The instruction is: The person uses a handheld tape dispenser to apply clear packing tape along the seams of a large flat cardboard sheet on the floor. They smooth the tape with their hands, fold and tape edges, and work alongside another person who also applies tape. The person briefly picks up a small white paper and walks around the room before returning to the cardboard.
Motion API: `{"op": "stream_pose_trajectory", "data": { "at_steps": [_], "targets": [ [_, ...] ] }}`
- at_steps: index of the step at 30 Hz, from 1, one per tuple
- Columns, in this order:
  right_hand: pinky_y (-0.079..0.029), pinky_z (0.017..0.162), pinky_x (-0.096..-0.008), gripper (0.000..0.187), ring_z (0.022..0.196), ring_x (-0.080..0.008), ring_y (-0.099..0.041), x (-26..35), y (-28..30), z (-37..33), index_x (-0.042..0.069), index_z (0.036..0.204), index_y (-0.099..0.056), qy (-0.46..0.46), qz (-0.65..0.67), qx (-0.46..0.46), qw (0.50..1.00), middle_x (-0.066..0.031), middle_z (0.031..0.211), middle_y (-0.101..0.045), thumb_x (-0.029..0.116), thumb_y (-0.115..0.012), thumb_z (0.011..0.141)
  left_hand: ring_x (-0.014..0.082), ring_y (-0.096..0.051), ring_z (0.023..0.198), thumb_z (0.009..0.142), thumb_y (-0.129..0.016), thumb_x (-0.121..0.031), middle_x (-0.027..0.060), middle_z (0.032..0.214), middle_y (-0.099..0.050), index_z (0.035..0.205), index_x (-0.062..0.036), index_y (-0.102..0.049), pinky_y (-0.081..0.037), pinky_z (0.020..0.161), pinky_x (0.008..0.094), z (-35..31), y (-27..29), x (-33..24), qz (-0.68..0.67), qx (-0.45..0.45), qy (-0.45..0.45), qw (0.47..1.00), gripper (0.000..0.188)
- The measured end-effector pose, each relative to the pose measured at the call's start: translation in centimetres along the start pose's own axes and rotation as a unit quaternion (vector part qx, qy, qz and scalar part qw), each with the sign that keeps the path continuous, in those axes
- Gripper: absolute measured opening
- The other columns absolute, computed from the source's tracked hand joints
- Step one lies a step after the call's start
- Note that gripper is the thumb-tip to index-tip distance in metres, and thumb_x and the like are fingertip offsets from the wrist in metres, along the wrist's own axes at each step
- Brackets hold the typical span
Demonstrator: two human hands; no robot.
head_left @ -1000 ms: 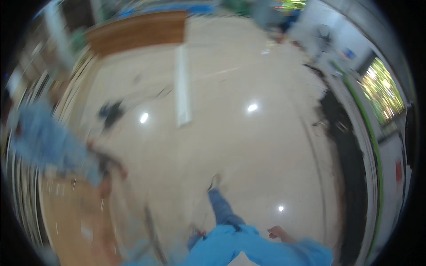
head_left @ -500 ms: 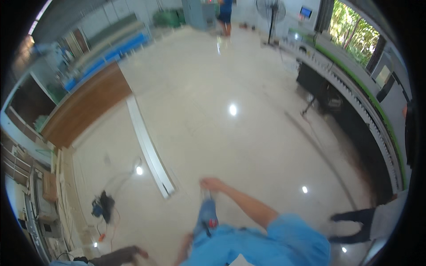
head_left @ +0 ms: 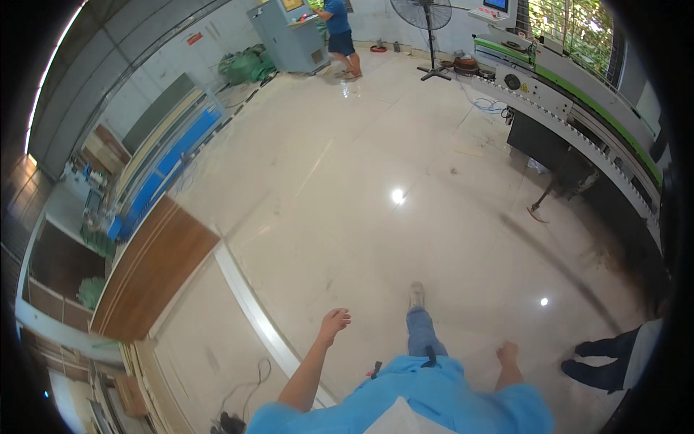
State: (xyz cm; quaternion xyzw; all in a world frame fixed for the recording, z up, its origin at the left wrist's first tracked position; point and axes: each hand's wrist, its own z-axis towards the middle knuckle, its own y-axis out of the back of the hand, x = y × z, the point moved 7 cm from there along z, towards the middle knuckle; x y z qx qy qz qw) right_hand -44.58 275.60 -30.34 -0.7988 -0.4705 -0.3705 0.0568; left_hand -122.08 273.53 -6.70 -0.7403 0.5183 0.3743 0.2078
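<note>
My left hand [head_left: 335, 325] swings out ahead of my body over the pale tiled floor, fingers loosely parted and nothing in them. A long silvery-white strip [head_left: 264, 322] lies on the floor just left of that arm, touched by neither hand. Low at my other side hangs my right hand [head_left: 508, 352], its fingers loosely curled and no object showing in it. One leg in blue jeans [head_left: 422, 329] is stepping forward between the two hands.
A brown wooden panel [head_left: 163, 264] stands at the left, with a blue-edged machine [head_left: 170, 163] beyond it. A long green-and-white machine [head_left: 578, 116] runs along the right. Farther off are a standing fan [head_left: 431, 36], a grey cabinet [head_left: 289, 43] and a person [head_left: 340, 36]. Another person's dark-clad legs [head_left: 603, 358] show at lower right.
My left hand has come up and forward into plain sight. My right hand has swung back from the front to my side. The view has moved ahead and turned, and the other leg leads.
</note>
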Motion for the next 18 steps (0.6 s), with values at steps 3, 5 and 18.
{"op": "stream_pose_trajectory", "data": {
  "at_steps": [3,5,18],
  "targets": [
    [-0.056,0.06,-0.043,0.031,0.072,-0.0311,-0.066,5.9,-11.6,4.9,0.003,0.114,-0.057,-0.016,0.016,0.064,0.998,-0.0182,0.089,-0.064,0.027,-0.06,0.094,0.0182,-0.069,0.1,0.102,-0.062,-0.04,0.0112,0.113,-0.071,0.13,-0.0046,-0.064,-0.054,0.084,0.0311,10.1,-4.2,-8.4,0.045,0.044,-0.006,0.998,0.045],
    [-0.056,0.063,-0.0422,0.033,0.074,-0.0304,-0.066,10.2,-19.6,4.1,0.005,0.115,-0.057,-0.03,0.028,0.086,0.995,-0.0174,0.09,-0.065,0.029,-0.06,0.094,0.0177,-0.069,0.097,0.102,-0.064,-0.039,0.0113,0.111,-0.072,0.129,-0.0033,-0.065,-0.054,0.083,0.0299,14.9,-4.7,-12.2,0.021,0.028,0.006,0.999,0.045],
    [-0.05,0.101,-0.0366,0.043,0.108,-0.024,-0.065,82.7,-93.2,-40.7,0.001,0.127,-0.065,0.293,0.179,0.698,0.629,-0.0147,0.115,-0.07,0.036,-0.06,0.103,0.0263,-0.069,0.11,0.103,-0.062,-0.038,0.0125,0.12,-0.071,0.133,-0.0081,-0.064,-0.053,0.101,0.0409,44.2,2.2,-44.7,-0.129,-0.081,-0.088,0.984,0.042]
  ]
}}
